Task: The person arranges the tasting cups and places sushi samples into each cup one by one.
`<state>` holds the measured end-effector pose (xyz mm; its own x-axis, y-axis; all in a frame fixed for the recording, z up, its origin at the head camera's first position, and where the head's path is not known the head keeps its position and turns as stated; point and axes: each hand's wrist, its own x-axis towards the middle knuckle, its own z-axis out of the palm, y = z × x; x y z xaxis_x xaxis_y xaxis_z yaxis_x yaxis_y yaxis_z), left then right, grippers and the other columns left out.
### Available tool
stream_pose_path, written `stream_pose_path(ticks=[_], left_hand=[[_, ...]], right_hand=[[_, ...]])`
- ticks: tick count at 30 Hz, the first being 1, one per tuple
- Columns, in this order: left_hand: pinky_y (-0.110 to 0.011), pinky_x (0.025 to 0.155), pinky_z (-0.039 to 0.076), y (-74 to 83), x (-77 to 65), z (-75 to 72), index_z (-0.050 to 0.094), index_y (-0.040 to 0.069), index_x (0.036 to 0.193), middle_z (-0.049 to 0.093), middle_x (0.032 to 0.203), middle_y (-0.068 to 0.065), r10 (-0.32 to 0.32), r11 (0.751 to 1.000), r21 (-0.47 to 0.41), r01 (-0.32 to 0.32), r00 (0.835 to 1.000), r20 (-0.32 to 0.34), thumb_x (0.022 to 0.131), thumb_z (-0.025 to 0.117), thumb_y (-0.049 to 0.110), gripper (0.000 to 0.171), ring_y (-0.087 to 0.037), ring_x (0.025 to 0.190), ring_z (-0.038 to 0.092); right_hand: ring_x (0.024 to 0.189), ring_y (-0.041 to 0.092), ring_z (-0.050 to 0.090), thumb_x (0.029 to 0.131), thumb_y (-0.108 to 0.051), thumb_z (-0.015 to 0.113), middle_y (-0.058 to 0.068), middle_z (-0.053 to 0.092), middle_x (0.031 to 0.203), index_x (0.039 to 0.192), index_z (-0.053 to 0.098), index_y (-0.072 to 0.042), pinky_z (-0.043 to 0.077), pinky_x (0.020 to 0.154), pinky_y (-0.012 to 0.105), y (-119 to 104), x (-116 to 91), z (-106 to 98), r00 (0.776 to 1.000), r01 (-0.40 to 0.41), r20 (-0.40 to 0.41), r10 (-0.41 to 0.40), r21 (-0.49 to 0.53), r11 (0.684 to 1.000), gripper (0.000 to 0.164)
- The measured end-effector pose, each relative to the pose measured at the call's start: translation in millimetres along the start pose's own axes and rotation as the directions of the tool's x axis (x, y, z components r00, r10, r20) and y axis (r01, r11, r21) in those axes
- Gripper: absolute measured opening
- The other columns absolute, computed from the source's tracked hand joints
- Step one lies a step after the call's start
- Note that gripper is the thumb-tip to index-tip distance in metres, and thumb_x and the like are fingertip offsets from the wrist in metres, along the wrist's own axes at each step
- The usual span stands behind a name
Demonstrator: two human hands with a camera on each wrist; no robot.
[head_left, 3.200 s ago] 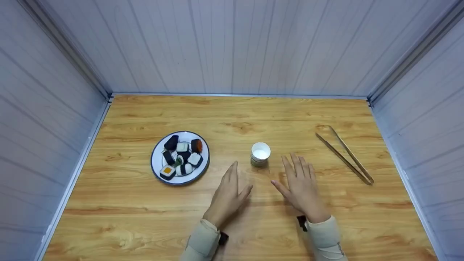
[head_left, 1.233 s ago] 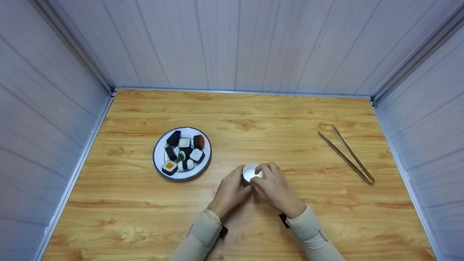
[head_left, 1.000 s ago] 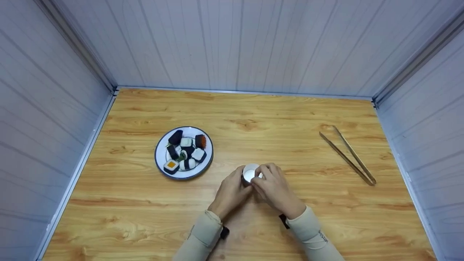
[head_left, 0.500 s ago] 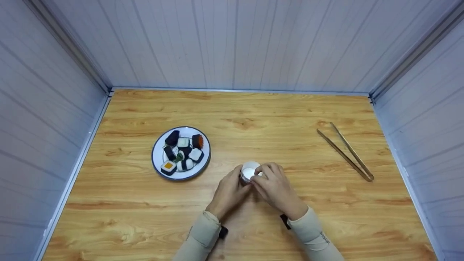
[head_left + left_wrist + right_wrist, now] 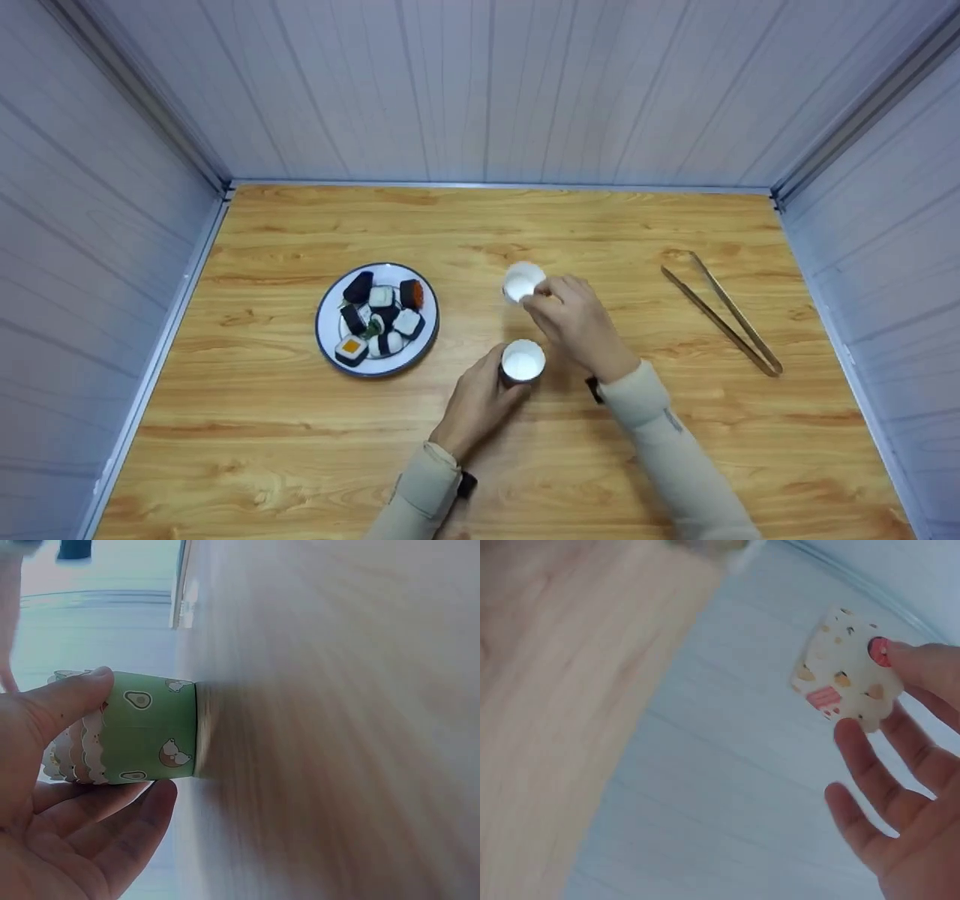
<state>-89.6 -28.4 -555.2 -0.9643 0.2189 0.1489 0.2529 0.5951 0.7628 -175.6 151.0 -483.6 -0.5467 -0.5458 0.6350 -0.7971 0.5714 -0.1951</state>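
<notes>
A stack of paper baking cups (image 5: 523, 361) stands on the table, white inside. In the left wrist view the outermost baking cup (image 5: 154, 727) is green with avocado prints, and several scalloped rims show above it. My left hand (image 5: 478, 403) grips the stack, thumb on one side and fingers on the other. Farther back, my right hand (image 5: 576, 321) pinches a single paper baking cup (image 5: 523, 282) by its rim. That paper cup (image 5: 845, 669) is cream with small food prints in the right wrist view, and two of the fingers (image 5: 862, 765) spread away from it.
A blue-rimmed white plate (image 5: 327, 319) with several sushi pieces (image 5: 382, 321) sits left of the hands. Metal tongs (image 5: 709, 319) lie spread on the right. Pale panel walls (image 5: 480, 90) enclose the wooden table (image 5: 300, 457) at the back and sides.
Both hands were open beside the stack, then closed around it, and the stack came nearer. My right hand has since drawn one paper baking cup off it and moved away toward the back.
</notes>
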Motion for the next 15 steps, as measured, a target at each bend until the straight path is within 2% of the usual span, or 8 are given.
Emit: stream_pose_path(ticks=[4,9,12,15], left_hand=[[-0.039,0.101,0.048,-1.1,-0.5,-0.7,0.053,0.006,0.136,0.063,0.128,-0.01,-0.011,1.0,0.009,0.011,1.0,0.006,0.087,0.081,0.02,0.058,-0.021,0.12,0.058],[-0.038,0.101,0.048,-0.4,1.1,1.9,0.053,0.007,0.135,0.063,0.128,-0.008,0.002,1.0,-0.003,-0.001,1.0,0.016,0.087,0.08,0.022,0.057,-0.019,0.121,0.058],[-0.039,0.101,0.048,0.1,1.3,1.7,0.053,0.006,0.135,0.063,0.127,-0.01,0.012,1.0,-0.002,-0.012,1.0,0.011,0.087,0.081,0.021,0.057,-0.02,0.12,0.058],[-0.04,0.101,0.049,0.5,1.6,1.0,0.053,0.006,0.135,0.063,0.126,-0.011,0.016,1.0,0.005,-0.016,1.0,0.003,0.086,0.081,0.02,0.058,-0.022,0.12,0.059]], right_hand=[[0.084,0.024,0.059,0.095,-0.008,0.07,0.009,0.063,0.094,0.097,0.076,-0.004,0.053,0.072,0.033,28,19,31,0.992,-0.037,0.123,0.034,0.029,0.999,0.008],[0.092,0.022,0.061,0.096,-0.007,0.067,0.008,0.064,0.098,0.1,0.077,-0.005,0.054,0.078,0.03,52,27,62,0.945,-0.144,0.299,0.13,0.027,0.989,0.011],[0.091,0.022,0.061,0.097,-0.007,0.066,0.009,0.064,0.099,0.101,0.077,-0.005,0.055,0.078,0.031,59,31,73,0.918,-0.204,0.354,0.182,0.026,0.979,0.012],[0.088,0.022,0.061,0.098,-0.008,0.064,0.009,0.065,0.098,0.101,0.077,-0.004,0.054,0.077,0.033,63,35,79,0.903,-0.22,0.383,0.197,0.017,0.975,0.014]])
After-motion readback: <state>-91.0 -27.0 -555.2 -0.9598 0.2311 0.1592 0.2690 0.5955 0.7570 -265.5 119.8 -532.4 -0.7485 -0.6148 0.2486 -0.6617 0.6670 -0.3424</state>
